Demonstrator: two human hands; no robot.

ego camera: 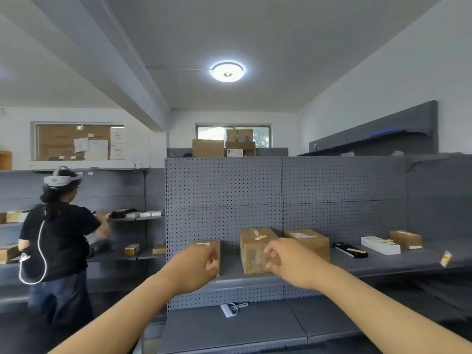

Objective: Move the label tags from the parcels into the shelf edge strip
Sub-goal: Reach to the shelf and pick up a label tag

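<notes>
Several brown parcels stand on the grey shelf in front of a pegboard. My left hand [196, 267] reaches in front of a small parcel [204, 245] at the left, fingers loosely curled and apart with nothing seen in them. My right hand [288, 264] is at the right front of the middle parcel [252, 251], fingers apart and close to its face. A yellow and white label tag [260, 237] lies on top of that parcel. A third parcel [310, 238] stands just behind my right hand. Another yellow tag [445, 258] sits at the shelf edge strip [408, 267], far right.
Further right on the shelf lie a black box [350, 249], a white box [380, 244] and a small brown parcel [405, 238]. A white tag [231, 309] lies on the lower shelf. A person [56, 238] wearing a headset works at the left shelves.
</notes>
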